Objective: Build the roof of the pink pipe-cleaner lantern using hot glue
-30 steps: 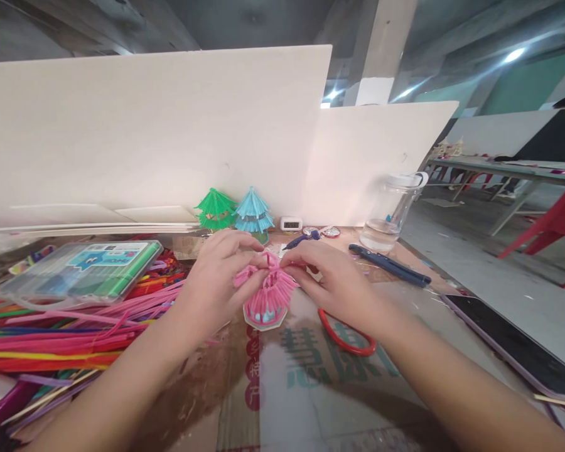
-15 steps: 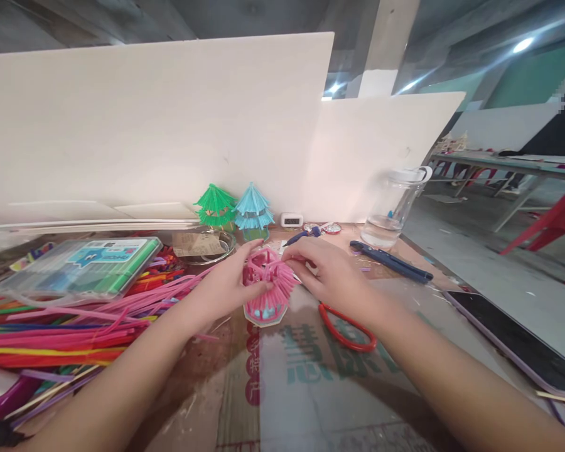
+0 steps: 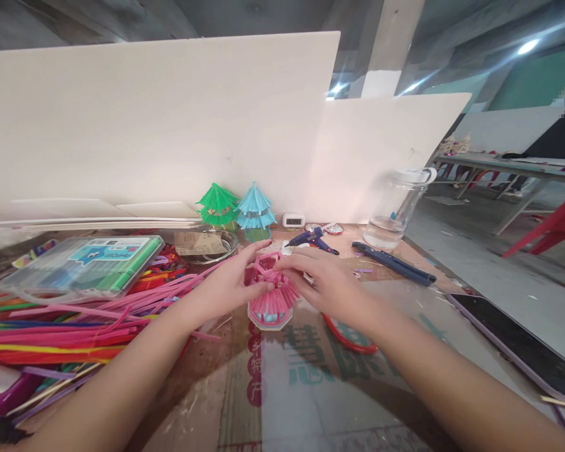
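Note:
A small pink pagoda model [image 3: 272, 301] made of pipe cleaners stands on the cardboard-covered table [image 3: 311, 389]. My left hand [image 3: 228, 285] cups its left side, thumb and fingers pressed against the upper tier. My right hand [image 3: 327, 282] pinches the model's top from the right. Both hands grip the model. A green pagoda [image 3: 216, 210] and a blue pagoda [image 3: 255, 212] stand behind, against the white board.
A heap of coloured pipe cleaners [image 3: 75, 326] and a clear plastic case [image 3: 82, 263] lie left. A red ring [image 3: 348, 339], blue glue gun [image 3: 311, 238], dark pliers [image 3: 395, 263], glass jar [image 3: 393, 210] and a phone [image 3: 522, 345] sit to the right.
My left hand slid from on top of the model to its left side. My right hand moved left onto the top, and the glue gun behind it came into view.

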The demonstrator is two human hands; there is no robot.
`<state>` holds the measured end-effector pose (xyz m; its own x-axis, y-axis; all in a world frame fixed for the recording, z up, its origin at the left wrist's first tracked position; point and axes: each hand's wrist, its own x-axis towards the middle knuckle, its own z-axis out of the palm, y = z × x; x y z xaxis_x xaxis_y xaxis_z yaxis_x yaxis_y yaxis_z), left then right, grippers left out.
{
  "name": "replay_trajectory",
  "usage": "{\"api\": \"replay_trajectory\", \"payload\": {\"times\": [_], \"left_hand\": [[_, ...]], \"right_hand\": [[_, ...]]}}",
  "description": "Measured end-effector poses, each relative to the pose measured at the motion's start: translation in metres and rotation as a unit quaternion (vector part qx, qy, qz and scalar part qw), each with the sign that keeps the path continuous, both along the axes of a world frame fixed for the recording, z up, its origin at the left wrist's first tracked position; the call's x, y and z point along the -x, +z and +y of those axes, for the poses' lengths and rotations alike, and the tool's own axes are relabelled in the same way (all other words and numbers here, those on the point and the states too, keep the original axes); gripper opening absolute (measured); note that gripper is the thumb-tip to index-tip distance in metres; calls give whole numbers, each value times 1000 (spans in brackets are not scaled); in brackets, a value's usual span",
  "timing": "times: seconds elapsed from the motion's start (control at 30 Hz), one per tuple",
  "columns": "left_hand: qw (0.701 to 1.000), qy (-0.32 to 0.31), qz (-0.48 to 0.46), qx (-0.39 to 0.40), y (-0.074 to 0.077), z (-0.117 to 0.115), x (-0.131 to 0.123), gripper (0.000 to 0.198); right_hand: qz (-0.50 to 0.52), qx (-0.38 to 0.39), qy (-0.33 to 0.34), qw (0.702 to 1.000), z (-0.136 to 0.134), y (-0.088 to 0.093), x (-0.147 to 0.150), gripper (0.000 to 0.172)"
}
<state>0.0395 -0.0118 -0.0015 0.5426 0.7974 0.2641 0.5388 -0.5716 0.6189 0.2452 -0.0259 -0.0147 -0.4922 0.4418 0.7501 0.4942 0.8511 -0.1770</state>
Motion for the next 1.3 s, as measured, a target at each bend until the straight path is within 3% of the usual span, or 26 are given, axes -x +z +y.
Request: {"api": "replay_trajectory", "payload": {"times": [0.27,0.4,0.47,0.57,1.03,1.3], "left_hand": [[1000,4,12,-2,1,1,6,70],[995,-2,8,-95,10,3,13,35],[990,0,20,-143,15,4,15,27],[985,1,31,-170,18,3,16,26],[984,-7,66,-164,15,3,12,21],[983,-15,68,-171,14,3,12,23]], "right_hand": [[-30,-14,-12,999,-2,1,1,21],[-43,-16,-33,998,-3,0,1,22],[-36,-20,-40,998,-3,-2,1,22],[-27,-27,-40,998,-3,-3,2,21],[-56,-1,-57,997,-6,0,2,19],[-74,-26,-57,995,-6,2,2,17]]}}
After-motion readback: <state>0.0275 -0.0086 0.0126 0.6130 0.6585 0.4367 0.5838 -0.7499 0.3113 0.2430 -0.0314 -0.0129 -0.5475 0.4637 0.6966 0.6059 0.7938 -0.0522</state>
